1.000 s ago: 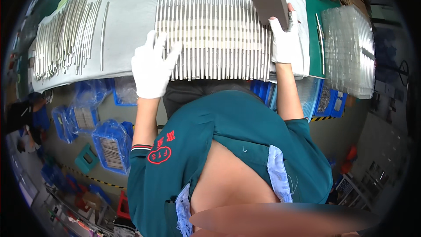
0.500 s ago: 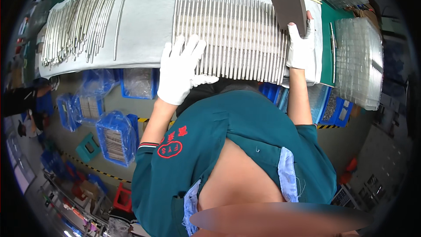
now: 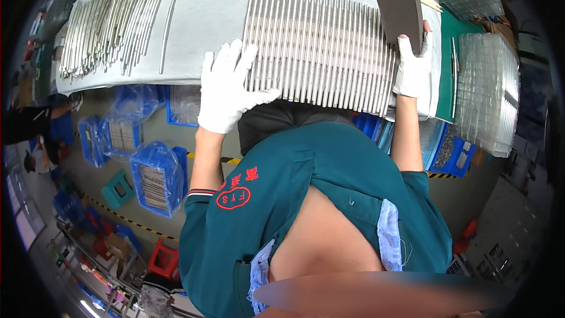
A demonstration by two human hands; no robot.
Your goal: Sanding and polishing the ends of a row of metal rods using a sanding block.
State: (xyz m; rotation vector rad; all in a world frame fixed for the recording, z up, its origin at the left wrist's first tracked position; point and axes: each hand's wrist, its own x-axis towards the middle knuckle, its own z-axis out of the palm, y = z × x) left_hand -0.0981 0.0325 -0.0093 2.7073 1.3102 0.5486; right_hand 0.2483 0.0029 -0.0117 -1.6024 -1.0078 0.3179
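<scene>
Metal rods (image 3: 321, 53) between left hand (image 3: 226, 91) (splayed open) and right hand (image 3: 414, 72) — latter gripping dark block (image 3: 401, 19).

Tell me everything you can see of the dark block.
The block is a plain, matte grey-brown rectangular slab with straight edges and narrower sides; its material is unclear. It sits by the right end of the row of metal rods, long edges slanting slightly. The gloved right-hand grip holds its near end, bare thumb-tip on the broad face. Contact with the rods is unclear.

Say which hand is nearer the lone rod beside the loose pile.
Left: left hand is right of the lone rod; right hand, farther right, holds the dark block.
</scene>
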